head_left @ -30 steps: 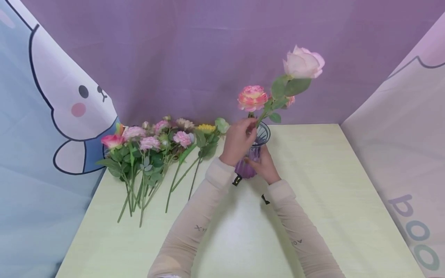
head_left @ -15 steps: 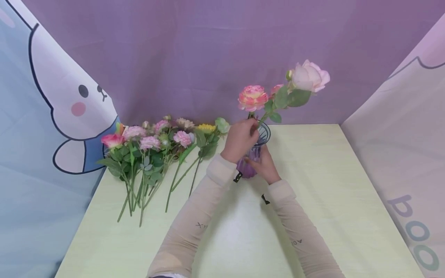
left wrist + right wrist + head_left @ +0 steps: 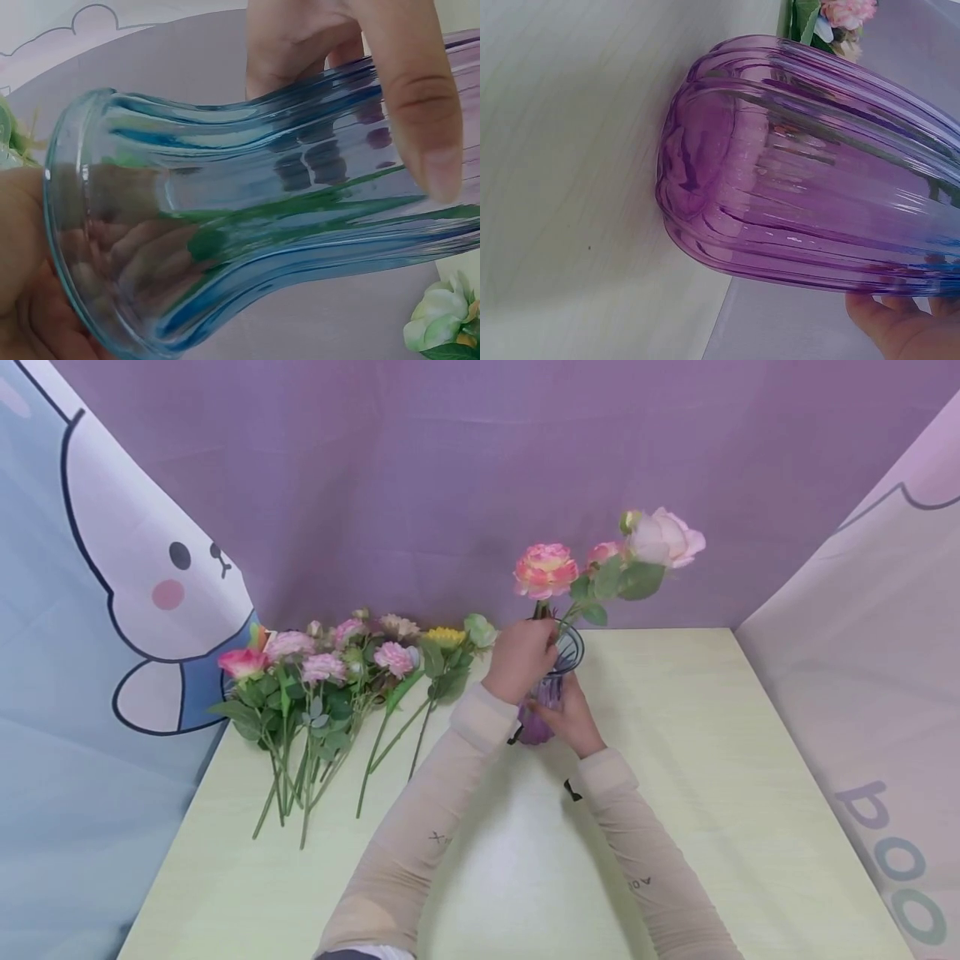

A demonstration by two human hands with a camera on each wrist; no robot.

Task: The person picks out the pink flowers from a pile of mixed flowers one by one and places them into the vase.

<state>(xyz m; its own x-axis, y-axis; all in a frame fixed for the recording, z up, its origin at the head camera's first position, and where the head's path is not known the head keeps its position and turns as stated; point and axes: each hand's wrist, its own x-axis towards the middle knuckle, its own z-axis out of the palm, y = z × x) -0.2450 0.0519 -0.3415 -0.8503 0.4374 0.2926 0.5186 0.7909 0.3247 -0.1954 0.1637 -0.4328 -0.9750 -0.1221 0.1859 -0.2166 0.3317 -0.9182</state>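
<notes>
My left hand point(image 3: 522, 658) pinches the stem of a pale pink rose point(image 3: 665, 538) at the vase's mouth; the fingertips are partly hidden. The rose leans right, with a green bud and leaves beside its bloom. My right hand point(image 3: 572, 720) grips the ribbed glass vase point(image 3: 540, 724) around its middle. The glass runs from purple at the base to blue at the flared rim point(image 3: 51, 172). Green stems point(image 3: 292, 214) show through it in the left wrist view. A pink-and-yellow flower point(image 3: 546, 572) stands upright in the vase, and another pink bloom point(image 3: 602, 553) shows behind the leaves.
A pile of artificial flowers point(image 3: 322, 668) lies on the left of the pale table point(image 3: 675, 777), stems toward me. A yellow flower point(image 3: 444, 637) and a pale green one point(image 3: 478, 631) lie at its right end. A purple cloth backdrop point(image 3: 450, 485) rises behind the table.
The pale pink rose has come down toward the vase, its green bud now showing. My left hand has shifted slightly right and down at the rim. The right hand stays on the vase.
</notes>
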